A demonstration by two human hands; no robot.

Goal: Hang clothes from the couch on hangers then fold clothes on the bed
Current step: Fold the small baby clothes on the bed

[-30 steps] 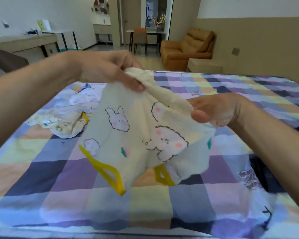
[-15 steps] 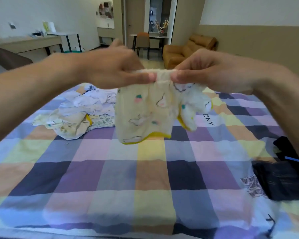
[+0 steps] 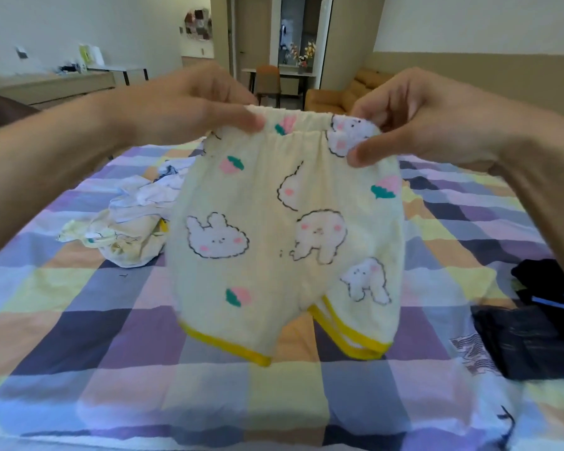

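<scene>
Checked bedding in purple, yellow, peach and navy squares covers the bed (image 3: 79, 320), which fills the lower two thirds of the frame. Held up over it at centre frame is a small pair of pale yellow shorts (image 3: 274, 222), printed with white bunnies and pink strawberries and edged in bright yellow at the leg openings. The shorts hang free of the bed with the waistband stretched flat at the top.

The left hand (image 3: 192, 105) pinches the left end of the elastic waistband, and its fingers (image 3: 241, 120) are curled onto the cloth. The right hand (image 3: 420, 115) pinches the right end, with the thumb pressed on the front over a bunny print.

A rumpled pile of light clothes (image 3: 127, 229) lies on the bed at middle left, partly behind the shorts. Dark folded garments (image 3: 534, 336) lie at the right edge. An orange-brown couch (image 3: 339, 96) shows between the hands at upper centre, near a table (image 3: 290, 73) with a chair (image 3: 267, 79).
</scene>
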